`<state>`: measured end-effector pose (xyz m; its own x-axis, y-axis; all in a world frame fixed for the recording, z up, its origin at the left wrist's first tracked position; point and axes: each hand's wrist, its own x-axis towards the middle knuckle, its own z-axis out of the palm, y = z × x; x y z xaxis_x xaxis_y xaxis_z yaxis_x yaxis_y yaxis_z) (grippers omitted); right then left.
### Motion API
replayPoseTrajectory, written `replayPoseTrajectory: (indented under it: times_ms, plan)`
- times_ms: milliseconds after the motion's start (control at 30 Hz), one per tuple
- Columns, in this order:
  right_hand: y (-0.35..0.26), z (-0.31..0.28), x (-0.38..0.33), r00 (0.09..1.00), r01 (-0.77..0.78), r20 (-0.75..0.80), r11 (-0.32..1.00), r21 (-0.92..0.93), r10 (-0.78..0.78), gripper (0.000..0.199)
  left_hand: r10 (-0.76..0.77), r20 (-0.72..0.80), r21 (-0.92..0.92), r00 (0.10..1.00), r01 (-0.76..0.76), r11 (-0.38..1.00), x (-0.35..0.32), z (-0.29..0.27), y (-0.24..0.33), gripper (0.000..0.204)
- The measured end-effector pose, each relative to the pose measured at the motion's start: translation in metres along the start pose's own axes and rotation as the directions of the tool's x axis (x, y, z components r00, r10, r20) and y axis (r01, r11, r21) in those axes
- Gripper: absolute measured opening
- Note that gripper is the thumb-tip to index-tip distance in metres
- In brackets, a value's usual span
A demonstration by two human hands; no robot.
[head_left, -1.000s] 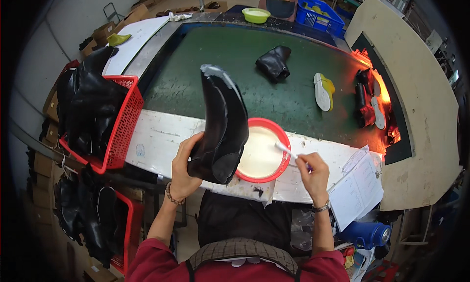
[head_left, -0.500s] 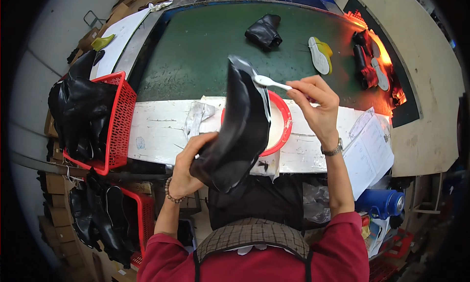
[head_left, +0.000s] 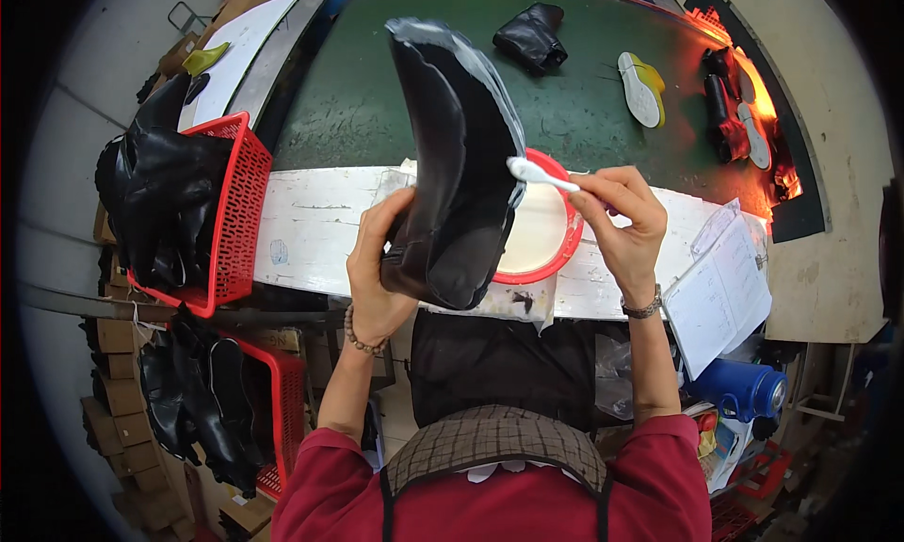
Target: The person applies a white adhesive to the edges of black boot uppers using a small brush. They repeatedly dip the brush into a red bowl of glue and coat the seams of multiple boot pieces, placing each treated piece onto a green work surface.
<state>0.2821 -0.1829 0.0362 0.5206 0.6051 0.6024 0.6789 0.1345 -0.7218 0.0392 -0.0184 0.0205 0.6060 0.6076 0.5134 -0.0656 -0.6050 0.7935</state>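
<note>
While the black boot upper [head_left: 452,165] is gripped at its lower end by the closed left hand [head_left: 381,259] and raised above the counter [head_left: 311,226], its pale edge is presented to a white brush [head_left: 532,173], pinched in the right hand [head_left: 621,222] over the red glue bowl [head_left: 546,236].

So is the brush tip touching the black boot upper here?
Touching. In the head view the white brush, held in the right hand, has its tip pressed against the glue-whitened edge of the black boot upper, with no gap visible.

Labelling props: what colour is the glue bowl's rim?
Red rim, whitish inside; head view.
</note>
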Motion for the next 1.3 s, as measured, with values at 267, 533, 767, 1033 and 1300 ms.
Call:
replayPoseTrajectory:
  times_ms: [267, 533, 767, 1033, 1300]
  plan:
    - [-0.014, 0.009, -0.024, 0.994, 0.023, 0.106, 0.996, 0.083, -0.032, 0.025, 0.215, -0.230, 0.052, 0.949, -0.209, 0.977, 0.023, 0.018, -0.019, 0.073]
    - [-0.041, 0.007, -0.026, 0.967, -0.069, 0.253, 0.989, 0.132, 0.034, 0.019, 0.388, -0.238, 0.131, 0.890, -0.367, 0.921, 0.042, 0.019, -0.031, 0.073]
    - [-0.010, -0.002, -0.011, 0.957, -0.177, 0.206, 0.973, -0.149, 0.205, 0.012, -0.019, -0.281, -0.155, 0.960, -0.026, 0.987, 0.011, -0.021, -0.046, 0.084]
    - [0.039, -0.019, -0.016, 0.939, -0.019, 0.273, 0.823, -0.568, 0.211, 0.015, -0.445, 0.322, -0.649, 0.836, 0.537, 0.539, -0.018, -0.104, -0.056, 0.069]
    - [0.015, 0.006, 0.028, 0.985, 0.099, 0.140, 0.995, 0.019, -0.101, 0.017, -0.422, 0.484, -0.749, 0.766, 0.612, 0.253, -0.035, -0.089, -0.061, 0.082]
